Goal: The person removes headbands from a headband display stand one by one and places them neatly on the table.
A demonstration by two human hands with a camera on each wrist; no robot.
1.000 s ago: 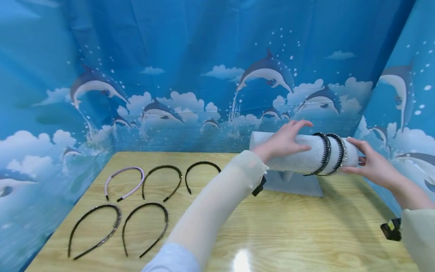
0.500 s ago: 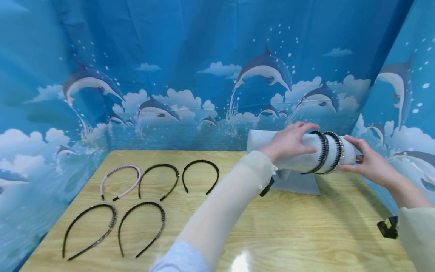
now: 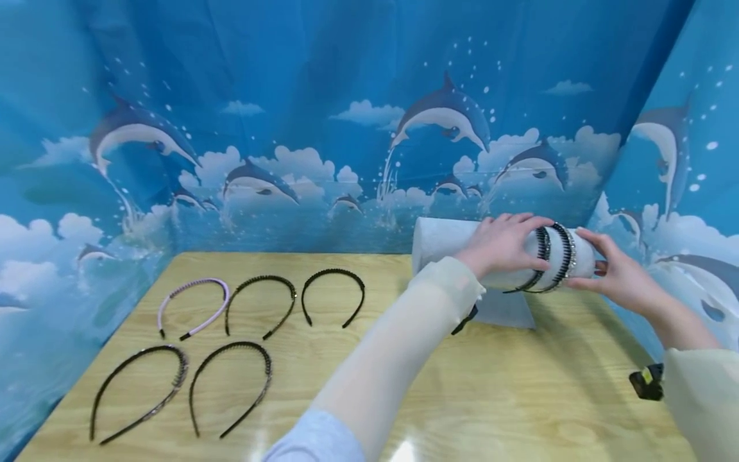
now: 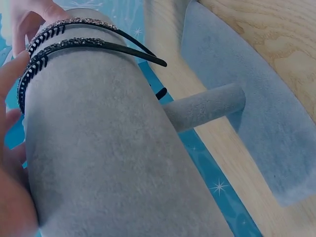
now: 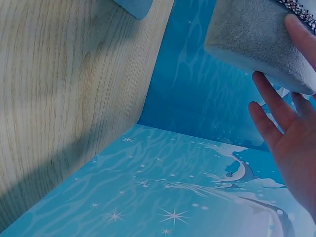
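Note:
Two black toothed headbands sit around the right part of a pale grey padded roll, the headband stand (image 3: pixel 447 244). The left one, a dark headband (image 3: pixel 541 247), is held by my left hand (image 3: pixel 505 242), with the thumb in front and fingers over the top. Just right of it is a rhinestone headband (image 3: pixel 566 260). My right hand (image 3: pixel 626 276) holds the roll's right end, thumb low in front; in the right wrist view, other fingers (image 5: pixel 276 106) meet its rim. The left wrist view shows my left thumb (image 4: pixel 12 74) against the nearer band. My left fingertips are partly hidden.
On the wooden table's (image 3: pixel 479 391) left side lie several headbands, among them a lilac headband (image 3: pixel 216 314), a plain black headband (image 3: pixel 333 273) and a dark headband (image 3: pixel 231 346). The stand's flat base (image 3: pixel 508 311) rests near the back. Dolphin-print curtains (image 3: pixel 323 96) enclose the table.
My left hand has moved right along the roll and reached the left headband. My right hand stays at the roll's end. The whole view has shifted slightly.

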